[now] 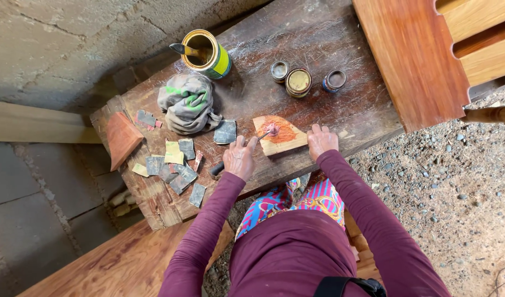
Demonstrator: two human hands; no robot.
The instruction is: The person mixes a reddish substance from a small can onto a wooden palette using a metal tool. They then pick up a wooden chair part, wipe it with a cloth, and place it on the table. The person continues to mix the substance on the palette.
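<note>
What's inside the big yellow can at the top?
A stick or brush handle pokes out of the open yellow can, leaning on its rim. The inside looks dark and golden. The handle's lower end and any liquid at the bottom stay hidden.

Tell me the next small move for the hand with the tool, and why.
Probably keep working the tool tip through the reddish paste, pulling it toward the bare edge of the small wood block. The left hand holds the tool there, the right hand steadies the block, and the paste sits heaped mid-block.

Worn wooden bench (340, 104) carries 1 can (207, 53), rag (187, 103), sandpaper scraps (175, 168).
</note>
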